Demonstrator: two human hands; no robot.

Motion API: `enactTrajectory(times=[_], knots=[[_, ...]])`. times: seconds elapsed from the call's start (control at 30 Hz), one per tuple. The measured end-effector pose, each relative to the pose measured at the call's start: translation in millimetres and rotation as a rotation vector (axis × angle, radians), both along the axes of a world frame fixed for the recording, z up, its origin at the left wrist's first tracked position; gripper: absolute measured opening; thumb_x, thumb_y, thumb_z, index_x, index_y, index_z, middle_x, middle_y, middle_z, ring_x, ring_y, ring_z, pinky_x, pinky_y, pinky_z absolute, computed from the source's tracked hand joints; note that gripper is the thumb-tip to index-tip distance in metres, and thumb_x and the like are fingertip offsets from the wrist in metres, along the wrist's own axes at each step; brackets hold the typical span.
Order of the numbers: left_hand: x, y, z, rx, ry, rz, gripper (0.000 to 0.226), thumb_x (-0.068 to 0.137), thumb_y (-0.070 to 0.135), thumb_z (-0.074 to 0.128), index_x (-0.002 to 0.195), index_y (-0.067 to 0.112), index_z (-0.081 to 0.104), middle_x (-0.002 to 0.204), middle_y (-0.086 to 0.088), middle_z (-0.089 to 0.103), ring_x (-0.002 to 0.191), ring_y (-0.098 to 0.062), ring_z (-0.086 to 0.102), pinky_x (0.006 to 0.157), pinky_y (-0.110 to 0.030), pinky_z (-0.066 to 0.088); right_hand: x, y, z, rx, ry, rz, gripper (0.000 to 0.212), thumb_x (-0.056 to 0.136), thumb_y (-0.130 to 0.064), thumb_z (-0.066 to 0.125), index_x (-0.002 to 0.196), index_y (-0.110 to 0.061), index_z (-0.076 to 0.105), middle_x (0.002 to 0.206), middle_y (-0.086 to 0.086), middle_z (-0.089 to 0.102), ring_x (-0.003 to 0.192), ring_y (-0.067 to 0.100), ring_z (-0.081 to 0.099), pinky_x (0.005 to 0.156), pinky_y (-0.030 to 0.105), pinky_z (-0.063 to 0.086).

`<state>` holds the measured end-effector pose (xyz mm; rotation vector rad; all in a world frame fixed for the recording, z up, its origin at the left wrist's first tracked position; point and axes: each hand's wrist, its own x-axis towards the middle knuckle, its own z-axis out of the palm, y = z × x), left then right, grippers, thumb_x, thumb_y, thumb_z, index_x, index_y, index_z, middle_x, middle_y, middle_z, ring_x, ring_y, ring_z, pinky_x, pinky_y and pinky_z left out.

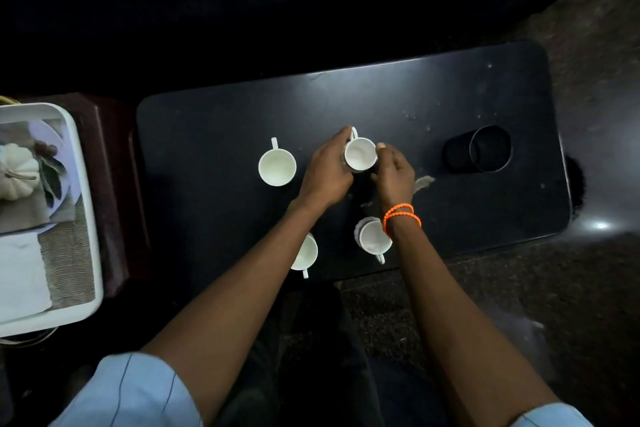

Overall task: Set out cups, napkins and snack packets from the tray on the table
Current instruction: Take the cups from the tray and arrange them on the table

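Several white cups stand on the dark table [214,135]. My left hand [325,172] and my right hand [394,175] both grip one white cup [360,153] at the table's middle, its handle pointing away. Another cup [277,166] stands to its left. Nearer the front edge, one cup [306,253] is partly hidden by my left forearm and one cup [372,237] lies partly under my right wrist. The white tray [88,191] sits at the far left with white napkins [20,274] in it.
A black cylindrical holder [485,152] lies on the table's right side. The tray rests on a dark red stand [114,163] and shows a pumpkin picture [19,173]. Crumbs and a smear [424,182] mark the table right of my hands. Speckled floor lies to the right.
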<state>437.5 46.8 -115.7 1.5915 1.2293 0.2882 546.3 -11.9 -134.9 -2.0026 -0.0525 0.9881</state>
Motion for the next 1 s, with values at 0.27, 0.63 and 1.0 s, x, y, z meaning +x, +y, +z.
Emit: enactTrajectory(times=[0.27, 0.63, 1.0], knots=[[-64, 7, -12, 0.375, 0.427, 0.146, 0.080, 0.077, 0.034, 0.081, 0.148, 0.016, 0.050, 0.152, -0.008, 0.051, 0.142, -0.030, 0.044, 0.110, -0.049, 0.038, -11, 0, -2, -0.101, -0.395, 0.408, 0.057, 0.070, -0.031, 0.087, 0.120, -0.013, 0.066, 0.116, 0.004, 0.068, 0.110, 0.025, 0.064, 0.096, 0.042, 0.053], [-84, 11, -23, 0.194, 0.486, 0.081, 0.094, 0.075, 0.030, 0.086, 0.155, 0.014, 0.040, 0.139, -0.010, 0.060, 0.128, -0.033, 0.054, 0.104, -0.049, 0.047, -10, 15, -9, -0.178, -0.532, 0.585, 0.066, 0.067, -0.031, 0.090, 0.124, -0.012, 0.061, 0.123, 0.012, 0.061, 0.113, 0.031, 0.057, 0.087, 0.026, 0.037], [-82, 5, -27, 0.203, 0.477, 0.072, 0.102, 0.074, 0.039, 0.087, 0.158, 0.016, 0.033, 0.147, -0.009, 0.053, 0.135, -0.032, 0.049, 0.108, -0.050, 0.043, -5, 8, -15, -0.177, -0.552, 0.629, 0.070, 0.064, -0.038, 0.092, 0.122, -0.015, 0.061, 0.122, 0.009, 0.060, 0.114, 0.030, 0.057, 0.087, 0.027, 0.038]])
